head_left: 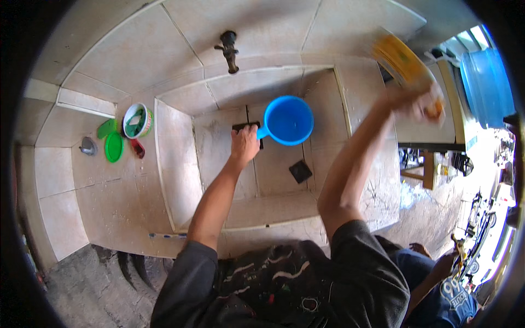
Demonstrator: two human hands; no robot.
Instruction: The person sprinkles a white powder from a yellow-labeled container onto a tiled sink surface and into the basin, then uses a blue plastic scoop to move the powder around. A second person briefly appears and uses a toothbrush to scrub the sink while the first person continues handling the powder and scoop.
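My left hand (244, 145) is closed round the handle of a blue dipper (289, 121). The dipper is over a tiled basin (224, 180), its round mouth facing up; whether it holds water I cannot tell. Up at the right, beyond the basin's edge, my right hand (426, 106) is smeared by motion. It appears closed on a yellow container (402, 59), also blurred, with an orange part (435, 109) at the hand. Below the dipper, a dark square piece (299, 171) lies on the basin floor. Another dark piece (238, 127) is partly hidden by my left hand.
A tap (228, 53) juts from the back wall. On the left ledge are a white tub (138, 120) with green contents, a green oval dish (114, 146), a red object (138, 148) and a grey one (88, 146). A blue water jug (488, 87) stands right; a person (443, 290) is lower right.
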